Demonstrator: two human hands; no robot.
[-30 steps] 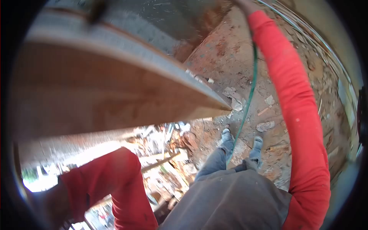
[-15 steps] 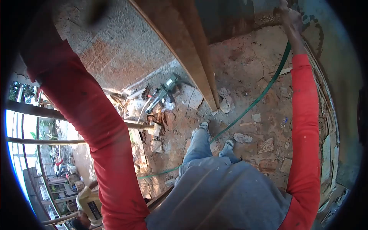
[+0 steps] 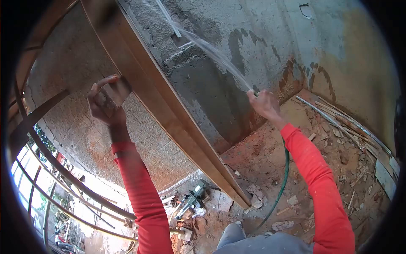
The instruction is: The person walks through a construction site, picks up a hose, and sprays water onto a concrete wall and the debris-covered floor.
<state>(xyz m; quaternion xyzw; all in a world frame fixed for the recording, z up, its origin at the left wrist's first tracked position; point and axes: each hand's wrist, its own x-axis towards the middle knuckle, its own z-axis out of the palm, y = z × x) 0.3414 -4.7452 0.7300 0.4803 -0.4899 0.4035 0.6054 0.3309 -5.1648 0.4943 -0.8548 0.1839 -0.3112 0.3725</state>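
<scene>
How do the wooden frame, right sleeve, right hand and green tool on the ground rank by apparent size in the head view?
1. Wooden frame
2. Right sleeve
Right hand and green tool: smaller, too alike to rank.

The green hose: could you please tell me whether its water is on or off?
On: a jet of water sprays from the right hand, which grips the green hose.

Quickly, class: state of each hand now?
Left hand: partly curled near the wooden frame; grip cannot be told.
Right hand: closed around the green hose, water spraying.
</scene>
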